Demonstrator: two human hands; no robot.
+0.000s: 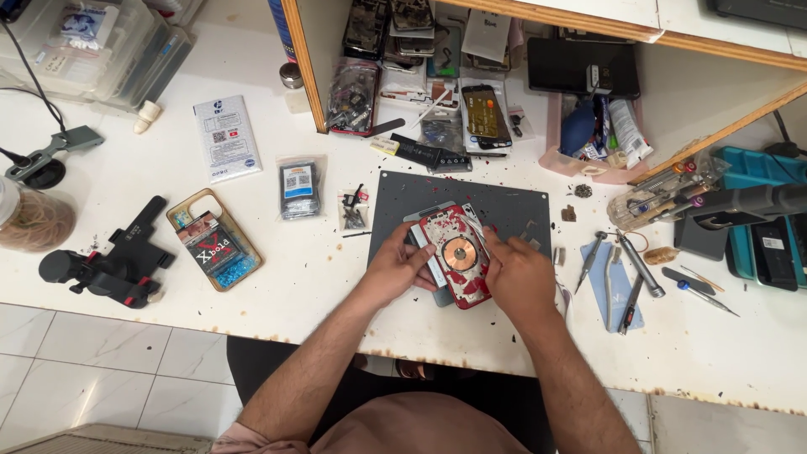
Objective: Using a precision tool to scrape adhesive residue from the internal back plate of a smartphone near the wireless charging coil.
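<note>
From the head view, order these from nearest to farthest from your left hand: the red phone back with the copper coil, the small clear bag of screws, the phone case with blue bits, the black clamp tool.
1. Red phone back: under the left hand, touching.
2. Clear bag of screws: just up-left, off the mat.
3. Phone case: farther left.
4. Black clamp tool: far left.

The phone [456,255] lies on the mat [504,206], which sits mid-table [168,277] before the shelf [403,50]. The left hand [400,267] rests against the phone's left edge, the right hand [519,275] on its right side. Right of the mat lie the screwdrivers [626,273] — beyond them, the tray [761,244]. Left of the mat lie two small bags [324,195], then the case [214,240], then the clamp [113,265] near the table's left end. Behind the mat, under the shelf, lie phone parts [437,109] — the tub [593,134] stands to their right.
</note>
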